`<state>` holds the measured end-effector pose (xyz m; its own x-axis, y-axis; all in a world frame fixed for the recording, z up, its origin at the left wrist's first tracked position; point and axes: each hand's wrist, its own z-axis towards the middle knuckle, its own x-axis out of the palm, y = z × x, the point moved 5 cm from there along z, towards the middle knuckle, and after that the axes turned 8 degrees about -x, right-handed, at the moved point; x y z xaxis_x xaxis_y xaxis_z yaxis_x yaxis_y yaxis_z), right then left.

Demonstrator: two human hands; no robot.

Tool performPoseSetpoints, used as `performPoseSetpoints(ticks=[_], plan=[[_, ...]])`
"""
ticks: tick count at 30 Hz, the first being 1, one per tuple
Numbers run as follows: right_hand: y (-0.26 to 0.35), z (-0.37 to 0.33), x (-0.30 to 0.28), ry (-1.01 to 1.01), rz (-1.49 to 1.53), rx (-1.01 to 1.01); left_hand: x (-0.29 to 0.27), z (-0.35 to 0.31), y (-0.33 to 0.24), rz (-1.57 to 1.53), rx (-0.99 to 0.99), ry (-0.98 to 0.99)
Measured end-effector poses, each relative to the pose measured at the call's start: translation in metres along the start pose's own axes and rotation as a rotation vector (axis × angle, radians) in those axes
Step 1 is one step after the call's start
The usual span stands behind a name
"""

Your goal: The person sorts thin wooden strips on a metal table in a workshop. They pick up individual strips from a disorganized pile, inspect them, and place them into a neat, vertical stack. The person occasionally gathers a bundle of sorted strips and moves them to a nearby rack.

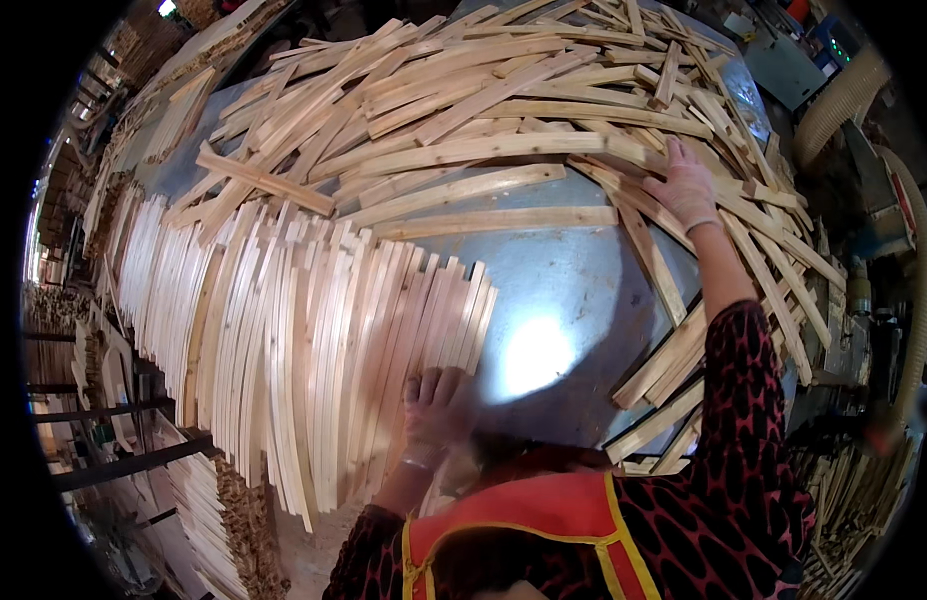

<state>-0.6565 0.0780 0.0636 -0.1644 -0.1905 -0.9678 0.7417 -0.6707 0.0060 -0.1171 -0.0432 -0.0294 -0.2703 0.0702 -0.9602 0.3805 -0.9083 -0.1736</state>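
The right hand (687,188) reaches out, thumb apart from fingers, over one end of a long wooden slat (504,150); I can't tell whether it pinches it. Nearer the body, the blurred left hand (439,408) bends its fingers at the edge of an aligned row of slats (324,330), perhaps steadying it. Blue-grey tabletop (574,270) shows between the hands. Beyond them, loose slats (544,75) sprawl crisscross, seemingly unsorted.
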Motion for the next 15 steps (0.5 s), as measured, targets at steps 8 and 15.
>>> performPoseSetpoints(ticks=[8,15], plan=[[-0.03,0.024,0.033,0.55,-0.247,0.034,-0.01,0.013,-0.004,-0.057,-0.054,0.144],[0.039,-0.099,0.067,0.756,0.984,0.07,-0.005,-0.002,-0.001,-0.01,0.0,0.076]])
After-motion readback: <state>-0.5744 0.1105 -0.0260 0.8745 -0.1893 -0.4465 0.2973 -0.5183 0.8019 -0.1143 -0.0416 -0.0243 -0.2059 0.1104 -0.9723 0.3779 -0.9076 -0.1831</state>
